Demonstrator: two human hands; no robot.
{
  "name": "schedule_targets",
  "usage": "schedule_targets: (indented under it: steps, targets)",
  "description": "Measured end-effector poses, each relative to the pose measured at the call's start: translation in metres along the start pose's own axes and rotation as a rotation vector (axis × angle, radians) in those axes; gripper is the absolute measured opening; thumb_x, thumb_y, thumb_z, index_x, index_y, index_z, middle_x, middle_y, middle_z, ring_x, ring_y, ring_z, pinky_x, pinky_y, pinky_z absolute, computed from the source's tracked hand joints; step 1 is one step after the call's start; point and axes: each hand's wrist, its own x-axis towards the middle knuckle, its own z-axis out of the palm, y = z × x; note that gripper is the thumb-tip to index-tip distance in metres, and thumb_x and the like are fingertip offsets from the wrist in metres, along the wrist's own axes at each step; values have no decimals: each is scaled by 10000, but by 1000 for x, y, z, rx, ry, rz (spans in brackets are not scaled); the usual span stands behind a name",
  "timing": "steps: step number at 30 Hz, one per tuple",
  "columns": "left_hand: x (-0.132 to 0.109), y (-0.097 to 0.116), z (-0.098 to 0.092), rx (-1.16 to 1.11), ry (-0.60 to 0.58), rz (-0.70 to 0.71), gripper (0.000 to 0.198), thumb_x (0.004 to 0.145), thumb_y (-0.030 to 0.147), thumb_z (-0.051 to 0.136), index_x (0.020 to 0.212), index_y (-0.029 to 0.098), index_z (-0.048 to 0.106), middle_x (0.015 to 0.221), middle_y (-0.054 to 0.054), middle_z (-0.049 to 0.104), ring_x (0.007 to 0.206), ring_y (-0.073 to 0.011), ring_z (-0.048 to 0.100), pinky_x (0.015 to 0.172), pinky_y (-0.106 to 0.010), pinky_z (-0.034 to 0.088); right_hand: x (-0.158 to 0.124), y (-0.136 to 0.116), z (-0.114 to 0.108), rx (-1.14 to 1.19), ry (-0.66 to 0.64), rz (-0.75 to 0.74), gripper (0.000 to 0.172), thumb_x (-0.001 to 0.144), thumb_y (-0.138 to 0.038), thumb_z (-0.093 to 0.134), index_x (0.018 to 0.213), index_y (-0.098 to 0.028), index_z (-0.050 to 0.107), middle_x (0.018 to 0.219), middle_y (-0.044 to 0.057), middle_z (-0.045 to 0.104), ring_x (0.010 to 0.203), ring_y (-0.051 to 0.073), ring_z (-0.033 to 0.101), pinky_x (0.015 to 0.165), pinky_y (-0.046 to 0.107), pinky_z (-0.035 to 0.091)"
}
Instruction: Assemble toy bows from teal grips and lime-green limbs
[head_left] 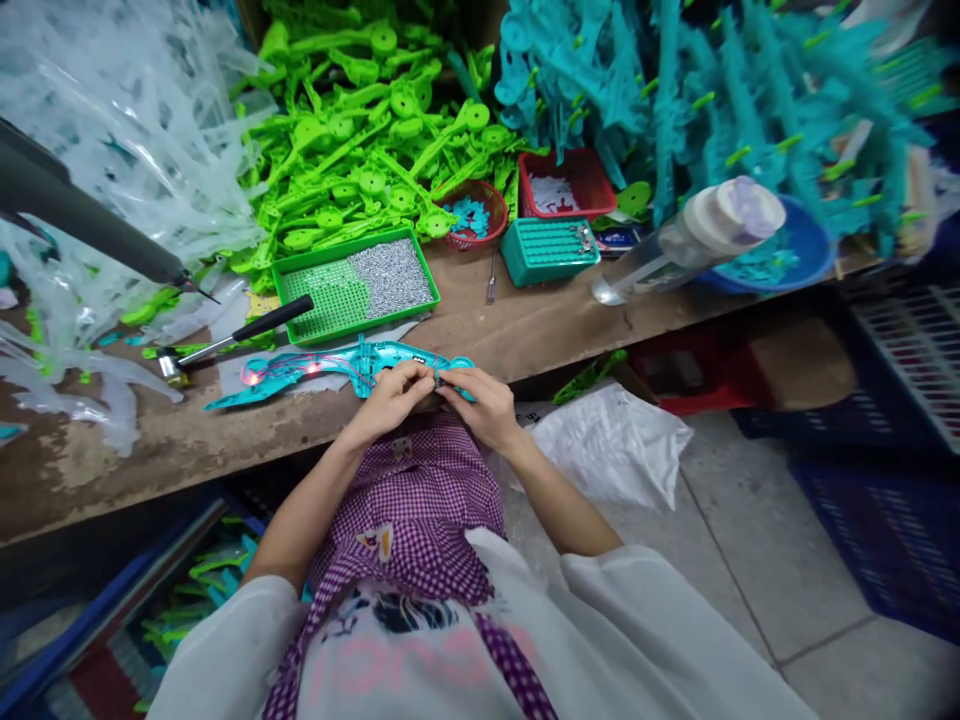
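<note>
A teal plastic shell (386, 352), open side up, lies along the bench's front edge. Thin red wires (334, 358) run through it, and small lights glow in its left part. At its right end, my left hand (396, 398) is closed in a pinch, thumb against fingers. My right hand (481, 402) pinches close beside it, fingertips nearly meeting the left ones. Something small and dark shows between the fingertips, too covered to name. A hammer (240, 332) with a black handle rests just behind the shell.
Behind the shell stands a green tray (319, 316) of small metal pieces. Beyond it are heaped green plastic parts (330, 140) and teal parts (720, 110). A power screwdriver (97, 205) hangs at left. A teal box (551, 258) and a clear bottle (675, 240) stand right.
</note>
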Motion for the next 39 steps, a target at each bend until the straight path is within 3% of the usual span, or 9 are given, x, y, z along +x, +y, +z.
schedule_targets:
  steps: [4,9,12,18,21,24,28,31,39]
  targets:
    - [2,-2,7,-30,111,11,364,925,523,497,809,186,571,802,-29,594,793,-180,554,768,-329,455,-5,-6,17,-18,208,46,140,900,-306,615,897,-246,741,838,47,769,743,189,726,714,347,619]
    - [-3,-2,10,103,134,63,355,960,509,464,868,190,588,878,-45,635,882,-198,584,861,-362,462,-11,-10,16,-9,168,136,157,896,-331,604,851,-248,729,826,48,760,747,199,715,730,365,600]
    - [-18,-1,1,353,246,181,372,932,527,523,1115,212,595,1169,-91,617,1125,-246,547,1004,-425,412,1,-4,8,2,89,190,179,911,-347,581,872,-238,717,830,45,748,766,194,701,740,350,573]
    - [-75,-15,-77,778,549,112,239,957,346,528,1144,243,637,1202,-94,620,1137,-261,564,1012,-457,405,47,25,-12,-34,-92,266,231,887,-396,590,934,-204,711,890,63,719,782,200,657,763,353,538]
    - [-106,-28,-123,848,703,-36,268,954,355,516,1129,204,652,1137,-115,652,1102,-272,586,1003,-456,414,51,5,-18,-150,154,293,320,883,-380,592,1121,-181,671,1040,109,668,813,208,633,814,401,528]
    - [-126,-41,-145,904,786,-149,357,934,420,532,1145,160,656,1131,-149,659,1102,-299,584,982,-452,420,52,-38,5,-112,379,234,265,923,-326,549,1139,-217,655,1063,100,640,908,211,622,862,407,516]
    - [-128,-50,-144,846,771,-246,361,942,430,522,1129,164,679,1011,-118,703,946,-266,625,917,-415,434,71,-75,75,115,-87,-4,170,935,-308,547,1001,-241,689,1037,58,681,1019,214,630,920,406,493]
    - [-122,-49,-141,796,736,-253,318,917,432,576,1063,182,707,957,-91,709,840,-234,623,857,-376,432,87,-83,115,197,-181,70,188,950,-288,523,940,-209,693,993,58,701,978,201,646,889,381,498]
    - [-108,-26,-151,896,569,-480,302,867,473,637,804,185,703,845,-79,696,825,-243,611,814,-383,368,114,-95,128,329,-174,47,172,943,-303,540,924,-205,680,942,33,709,878,160,647,818,316,488]
